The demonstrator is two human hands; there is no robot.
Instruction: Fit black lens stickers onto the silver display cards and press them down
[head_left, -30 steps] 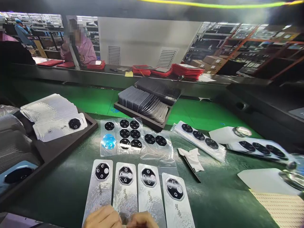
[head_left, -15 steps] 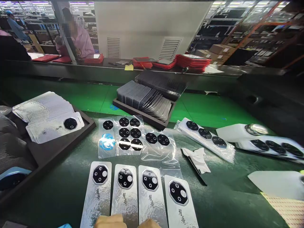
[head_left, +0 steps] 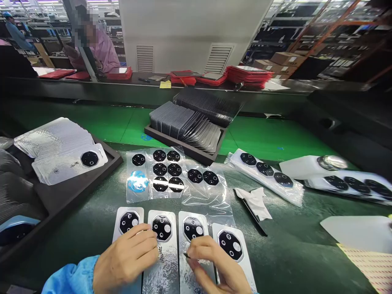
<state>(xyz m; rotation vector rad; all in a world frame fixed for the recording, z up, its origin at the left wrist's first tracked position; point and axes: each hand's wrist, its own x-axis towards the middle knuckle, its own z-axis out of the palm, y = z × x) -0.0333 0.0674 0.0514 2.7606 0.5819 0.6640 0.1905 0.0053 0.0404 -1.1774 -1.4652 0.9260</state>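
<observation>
Several silver phone back covers [head_left: 161, 245] with black octagonal camera plates lie side by side on the green mat. My left hand [head_left: 127, 259], in a blue sleeve, rests on the two leftmost covers with fingers curled beside the second cover's camera plate. My right hand [head_left: 214, 265] pinches something small and thin over the third cover [head_left: 192, 228]; I cannot make out what. A fourth cover [head_left: 231, 245] lies just right of that hand. Clear film sheets [head_left: 167, 171] carrying black octagonal lens pieces lie beyond the covers.
A dark tray [head_left: 79, 183] at left holds stacked silver covers. Another tray [head_left: 190, 126] of dark plates stands at centre back. Strips of lens pieces [head_left: 266, 175], a white cloth with a black tool [head_left: 254, 204] and white sheets lie to the right. A person in pink works across the far bench.
Both hands have come up from the lower edge onto the covers; the left now lies on the leftmost two, the right pinches over the third. The view tilted down slightly.
</observation>
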